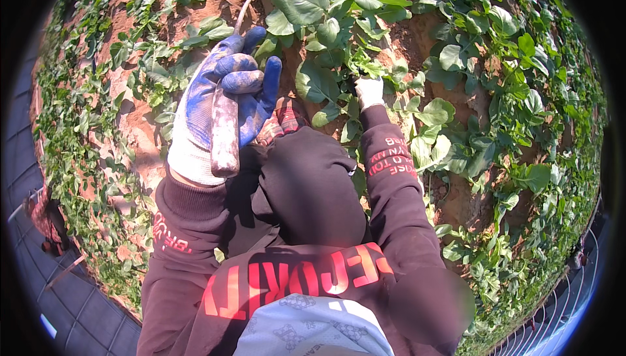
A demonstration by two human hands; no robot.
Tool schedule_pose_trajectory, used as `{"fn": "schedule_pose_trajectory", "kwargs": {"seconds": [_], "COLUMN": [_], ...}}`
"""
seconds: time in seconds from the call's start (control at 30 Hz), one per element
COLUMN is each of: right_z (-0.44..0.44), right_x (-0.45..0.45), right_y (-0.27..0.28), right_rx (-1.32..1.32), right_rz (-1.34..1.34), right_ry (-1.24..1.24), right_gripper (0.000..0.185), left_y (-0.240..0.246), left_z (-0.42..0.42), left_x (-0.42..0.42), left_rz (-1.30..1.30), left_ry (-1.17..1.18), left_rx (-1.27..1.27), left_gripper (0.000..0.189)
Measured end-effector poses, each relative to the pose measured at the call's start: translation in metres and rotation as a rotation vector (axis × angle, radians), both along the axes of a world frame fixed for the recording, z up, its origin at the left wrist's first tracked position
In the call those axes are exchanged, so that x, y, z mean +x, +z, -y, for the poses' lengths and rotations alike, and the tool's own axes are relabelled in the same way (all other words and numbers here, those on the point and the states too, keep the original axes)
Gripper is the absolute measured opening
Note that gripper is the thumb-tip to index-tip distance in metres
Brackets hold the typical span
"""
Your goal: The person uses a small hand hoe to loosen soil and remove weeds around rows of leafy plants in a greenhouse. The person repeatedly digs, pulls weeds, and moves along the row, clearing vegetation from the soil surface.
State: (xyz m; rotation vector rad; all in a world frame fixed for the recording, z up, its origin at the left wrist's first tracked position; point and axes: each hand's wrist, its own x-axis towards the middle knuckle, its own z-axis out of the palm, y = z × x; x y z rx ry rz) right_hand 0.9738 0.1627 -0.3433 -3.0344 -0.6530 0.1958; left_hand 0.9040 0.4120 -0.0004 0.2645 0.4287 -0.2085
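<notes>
My left hand [230,92], in a blue-coated white work glove, is raised above the soil and closed around the worn handle of a small hand hoe [225,136]. The hoe's thin curved metal neck points away from me, its small blade close to the soil. Beyond my right knee, my right hand [369,91], in a white glove, reaches down among the leaves of a broad-leaved green plant [318,82]. Foliage hides its fingers, so what they touch cannot be told.
Rows of leafy plants [533,111] grow on both sides, with reddish-brown soil [132,126] between them. My bent knees and checked shoes are close to the plants. Dark gridded ground sheeting [73,302] lies at the lower left. Curved hoops [562,307] stand at the lower right edge.
</notes>
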Motion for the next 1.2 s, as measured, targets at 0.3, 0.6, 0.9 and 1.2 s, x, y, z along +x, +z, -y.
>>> {"fn": "schedule_pose_trajectory", "kwargs": {"seconds": [0.3, 0.6, 0.9, 1.2], "right_z": [0.071, 0.013, -0.082, -0.029], "right_x": [-0.019, -0.019, 0.011, -0.009], "right_y": [0.117, 0.184, 0.116, 0.119], "right_rx": [1.489, 0.616, 0.307, 0.719], "right_rz": [-0.635, -0.465, -0.453, -0.331], "right_ry": [-0.882, -0.488, -0.243, -0.465], "right_gripper": [0.015, 0.031, 0.051, 0.049], "left_y": [0.008, 0.011, 0.008, 0.021], "left_z": [0.001, 0.006, 0.005, 0.001], "left_x": [-0.002, -0.001, 0.002, -0.002], "left_rz": [0.057, -0.026, -0.032, -0.053], "left_ry": [0.003, 0.019, 0.012, 0.006], "left_rx": [-0.029, -0.065, -0.126, -0.130], "left_gripper": [0.036, 0.033, 0.031, 0.039]}}
